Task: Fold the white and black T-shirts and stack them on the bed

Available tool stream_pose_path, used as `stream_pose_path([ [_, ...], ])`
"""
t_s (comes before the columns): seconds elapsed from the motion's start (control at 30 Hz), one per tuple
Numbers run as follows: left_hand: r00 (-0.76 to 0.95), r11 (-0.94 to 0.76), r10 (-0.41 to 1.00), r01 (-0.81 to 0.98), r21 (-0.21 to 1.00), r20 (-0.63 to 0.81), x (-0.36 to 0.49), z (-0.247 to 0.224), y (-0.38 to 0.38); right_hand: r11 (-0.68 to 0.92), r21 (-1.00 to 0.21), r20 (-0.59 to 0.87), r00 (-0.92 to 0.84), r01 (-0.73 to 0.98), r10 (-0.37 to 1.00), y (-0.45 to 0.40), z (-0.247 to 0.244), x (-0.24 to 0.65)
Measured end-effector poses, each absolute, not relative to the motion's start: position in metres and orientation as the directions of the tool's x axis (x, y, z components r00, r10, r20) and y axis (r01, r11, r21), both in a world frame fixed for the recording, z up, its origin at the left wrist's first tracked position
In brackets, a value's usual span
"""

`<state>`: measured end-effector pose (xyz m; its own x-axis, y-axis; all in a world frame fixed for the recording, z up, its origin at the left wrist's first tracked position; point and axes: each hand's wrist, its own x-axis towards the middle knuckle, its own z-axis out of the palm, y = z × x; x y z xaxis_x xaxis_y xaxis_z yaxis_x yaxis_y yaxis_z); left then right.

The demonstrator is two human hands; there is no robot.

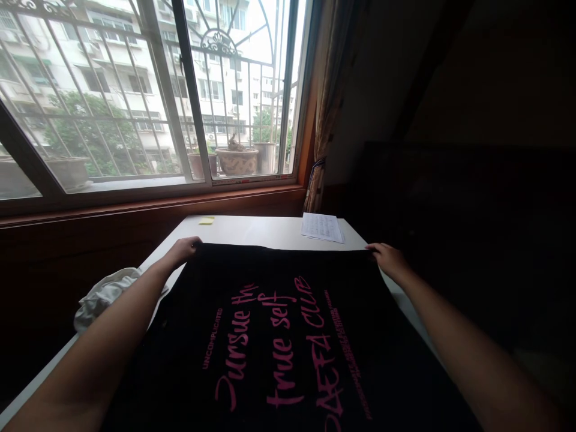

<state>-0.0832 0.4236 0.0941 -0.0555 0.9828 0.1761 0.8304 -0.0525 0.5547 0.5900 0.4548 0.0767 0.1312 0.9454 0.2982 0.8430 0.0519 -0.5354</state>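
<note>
A black cloth with pink lettering [279, 336] is stretched out between my two hands above the white table; whether it is a garment or a bag I cannot tell. Its far left corner is pinched in my left hand [185, 249]. The far right corner is gripped by my right hand [389, 260]. The far edge runs nearly straight from one hand to the other. The lettering reads sideways, and the near part of the cloth goes out of view at the bottom.
On the white table [252, 228], printed papers [322, 227] lie at the far right and yellow sticky notes [207, 221] at the far left. A crumpled pale cloth [105, 294] sits at the left edge. Behind are a barred window [216, 114] and a tied curtain [321, 132].
</note>
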Motion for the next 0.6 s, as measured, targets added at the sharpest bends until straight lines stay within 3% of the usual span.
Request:
stream_pose_path([
  [0.27, 0.013, -0.114, 0.991, 0.585, 0.803, 0.131, -0.103, 0.108, 0.361, 0.011, -0.866, 0.094, 0.142, 0.5, 0.985, 0.381, 0.108, 0.609],
  [0.43, -0.066, -0.043, 0.994, 0.499, 0.865, 0.087, -0.104, 0.119, 0.319, -0.069, -0.967, -0.018, 0.205, 0.244, 0.979, 0.335, 0.12, 0.614],
  [0.6, -0.027, -0.089, 0.993, 0.468, 0.879, 0.114, -0.102, 0.134, 0.274, -0.032, -0.987, 0.008, 0.25, 0.158, 0.968, 0.289, 0.128, 0.613],
])
